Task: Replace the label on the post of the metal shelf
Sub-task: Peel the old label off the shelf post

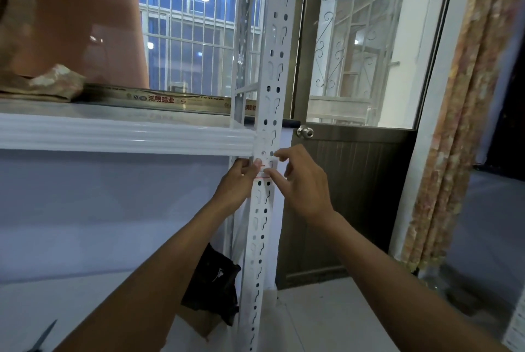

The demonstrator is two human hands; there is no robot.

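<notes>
Below the shelf beam (127, 133), the post (261, 224) is grasped by the left hand (238, 181), thumb on the label (265, 172), whose right edge is pinched by the right hand (304, 187).

We see a white metal shelf (127, 133) with a ribbed front edge. Its upright post (272, 67), full of holes and slots, stands at the right end of this edge and runs above and below it. On the shelf lies a long flat box (159, 99) with printed characters. A crumpled cloth (51, 82) touches its left end. A small label (265, 171) with red lines sits on the post just under the edge.
</notes>
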